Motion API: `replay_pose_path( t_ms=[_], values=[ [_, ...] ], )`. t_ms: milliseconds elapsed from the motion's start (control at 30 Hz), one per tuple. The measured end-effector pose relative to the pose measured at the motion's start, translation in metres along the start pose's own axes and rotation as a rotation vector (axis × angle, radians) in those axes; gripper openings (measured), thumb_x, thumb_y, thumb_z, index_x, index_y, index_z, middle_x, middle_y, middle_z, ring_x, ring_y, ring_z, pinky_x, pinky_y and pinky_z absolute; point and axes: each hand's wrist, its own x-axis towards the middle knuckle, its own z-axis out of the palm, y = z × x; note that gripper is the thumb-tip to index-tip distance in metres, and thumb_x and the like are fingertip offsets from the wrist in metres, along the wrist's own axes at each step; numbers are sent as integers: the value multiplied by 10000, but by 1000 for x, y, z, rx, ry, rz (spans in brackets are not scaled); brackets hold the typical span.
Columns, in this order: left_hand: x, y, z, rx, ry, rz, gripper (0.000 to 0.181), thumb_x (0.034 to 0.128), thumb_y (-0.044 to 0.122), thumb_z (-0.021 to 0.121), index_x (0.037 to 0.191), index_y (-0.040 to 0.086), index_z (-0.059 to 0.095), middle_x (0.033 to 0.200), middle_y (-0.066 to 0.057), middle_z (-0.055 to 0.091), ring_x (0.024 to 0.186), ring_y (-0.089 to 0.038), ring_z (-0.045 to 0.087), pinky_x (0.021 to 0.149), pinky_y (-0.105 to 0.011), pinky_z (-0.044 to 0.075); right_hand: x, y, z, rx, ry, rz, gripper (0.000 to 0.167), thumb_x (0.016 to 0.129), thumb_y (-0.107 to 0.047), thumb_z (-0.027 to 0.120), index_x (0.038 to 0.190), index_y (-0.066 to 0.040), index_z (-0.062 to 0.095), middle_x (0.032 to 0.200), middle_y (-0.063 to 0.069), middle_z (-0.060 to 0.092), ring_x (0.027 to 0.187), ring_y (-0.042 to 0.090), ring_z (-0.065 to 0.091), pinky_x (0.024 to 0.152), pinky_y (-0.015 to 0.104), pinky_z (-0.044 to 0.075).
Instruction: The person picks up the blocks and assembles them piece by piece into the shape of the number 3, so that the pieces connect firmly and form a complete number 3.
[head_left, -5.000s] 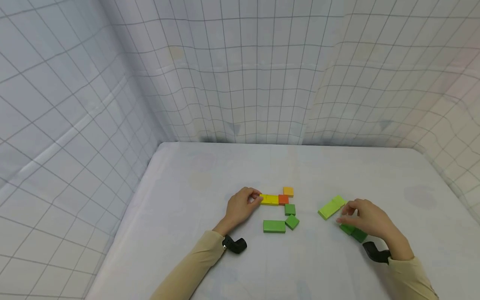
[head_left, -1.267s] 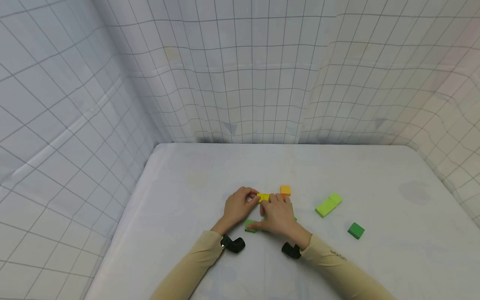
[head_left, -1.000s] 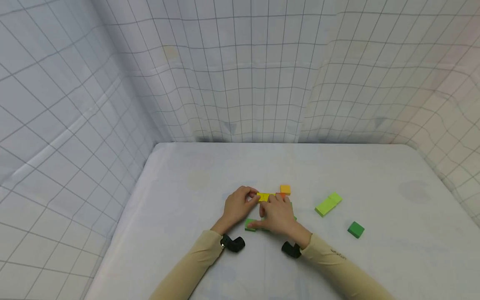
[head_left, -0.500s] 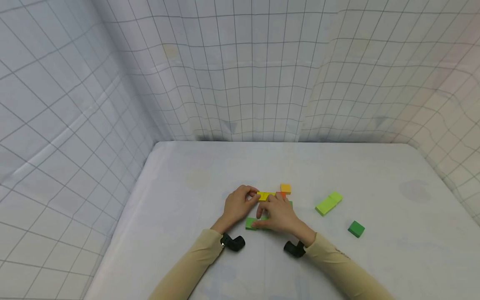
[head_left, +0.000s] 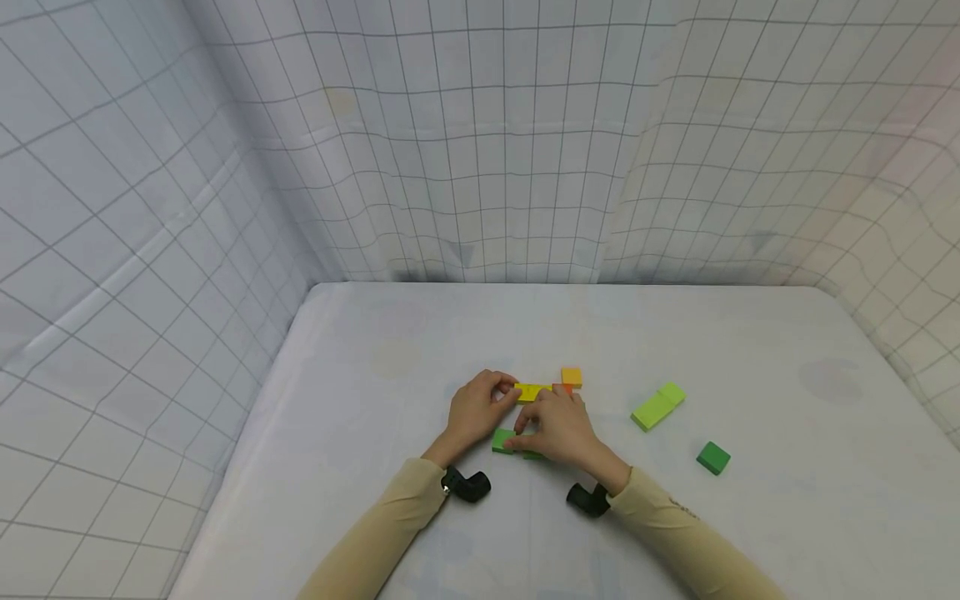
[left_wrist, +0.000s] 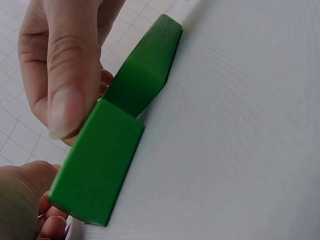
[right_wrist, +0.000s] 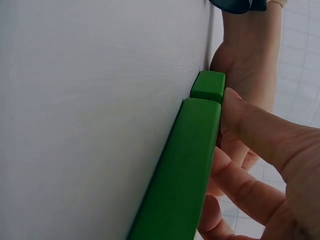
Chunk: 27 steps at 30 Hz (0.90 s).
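A right hand (head_left: 557,425) is curling over the middle of the layout, thumb and forefinger nearly closed and seemingly pinching the inner end of a small green block (head_left: 503,442); its palm is partly hiding the grip. A left hand (head_left: 477,410) is bending its fingers, thumb and forefinger pinching the left end of a yellow strip (head_left: 534,393). The small green block is lying nearer the person than the strip, end to end with a long green block (right_wrist: 180,175), a thin seam showing between them. Beyond the right knuckles, a green sliver (head_left: 582,406) is peeking out.

The strip is running into a red-orange block (head_left: 562,388), and a yellow-orange block (head_left: 572,377) is sitting just behind that. Well to the right, a lime pair (head_left: 657,407) and a dark green block (head_left: 712,457) are lying apart on the white table (head_left: 405,333).

The arrangement looks partly done: the warm colours are joined, the green row seems to be getting adjusted, and the outlying pieces are awaiting any use.

Counting what is showing: one yellow strip, one red-orange, one yellow-orange, three mid-green, two lime, one dark green; the right hand may be hiding more.
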Motion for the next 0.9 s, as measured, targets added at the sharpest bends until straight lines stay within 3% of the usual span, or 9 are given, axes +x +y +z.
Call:
replay_pose_path(
  t_ms=[900],
  values=[
    [0,-1,-1,-9,12,5,203,902,324,636,1021,170,694,849,88,570,649,-54,473,571,-233,380,-1,1,2,-1,32,-6,212,685,-488,805,687,-302,705,719,-83,502,744,139,387,629,344,273]
  ],
)
